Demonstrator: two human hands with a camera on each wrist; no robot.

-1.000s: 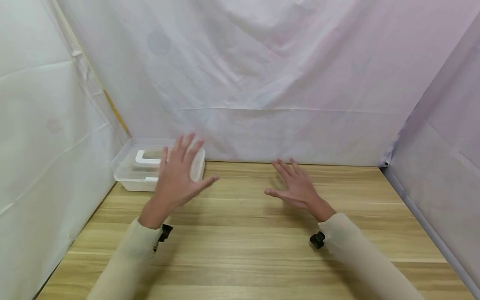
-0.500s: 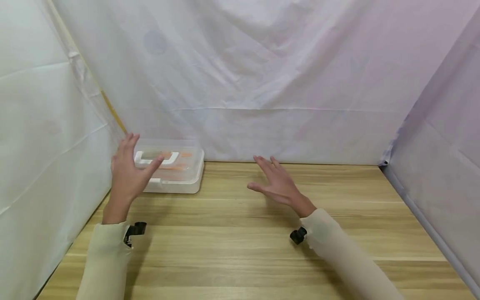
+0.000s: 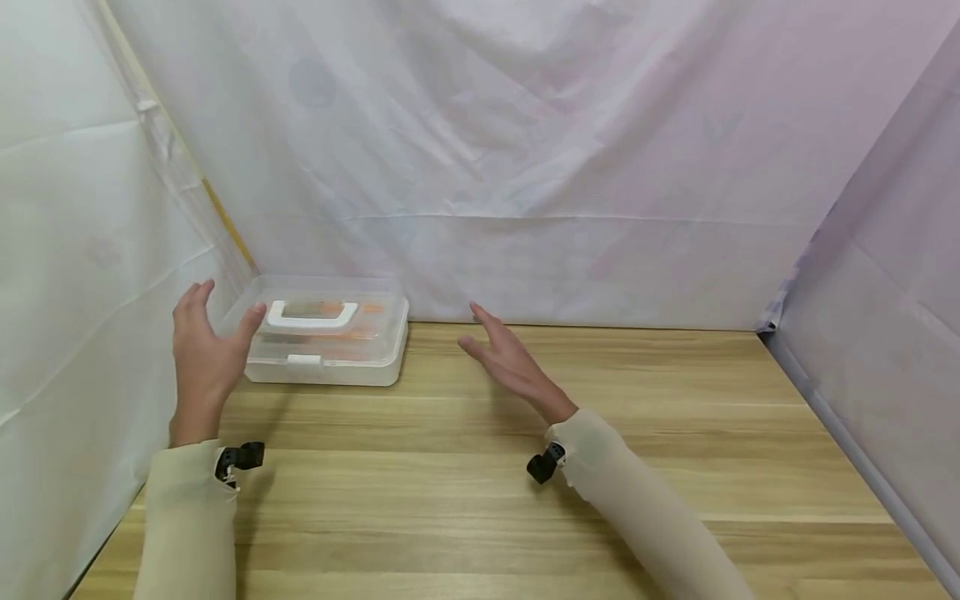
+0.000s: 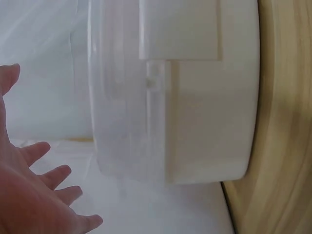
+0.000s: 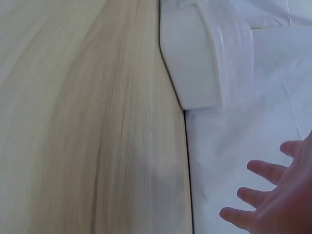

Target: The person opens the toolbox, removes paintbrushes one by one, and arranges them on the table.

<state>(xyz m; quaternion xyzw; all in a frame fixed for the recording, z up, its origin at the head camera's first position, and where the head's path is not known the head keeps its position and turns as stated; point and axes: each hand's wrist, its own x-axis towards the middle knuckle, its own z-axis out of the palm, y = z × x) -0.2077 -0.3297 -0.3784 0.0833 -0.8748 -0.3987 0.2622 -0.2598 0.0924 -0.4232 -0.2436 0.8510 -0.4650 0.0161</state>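
A translucent white plastic storage box point(image 3: 360, 373) with a lid, a white carrying handle point(image 3: 315, 322) and a front latch point(image 3: 303, 361) sits at the back left of the table. Orange shapes show through its lid. My left hand point(image 3: 206, 354) is raised at the box's left side, fingers spread and holding nothing; in the left wrist view it stands apart from the box point(image 4: 209, 122). To the right of the box, my right hand point(image 3: 513, 358) hovers over the table with thumb and fingers parted, nothing in it.
The wood-grain table point(image 3: 465, 500) reaches back to a white cloth wall point(image 3: 525, 167). Further cloth walls stand at the left point(image 3: 67, 250) and right point(image 3: 885, 275). Black wrist cameras point(image 3: 243, 456) sit at both sleeve cuffs.
My left hand has swung left, from in front of the box to its left side, uncovering the lid and handle. My right hand has moved left toward the box.
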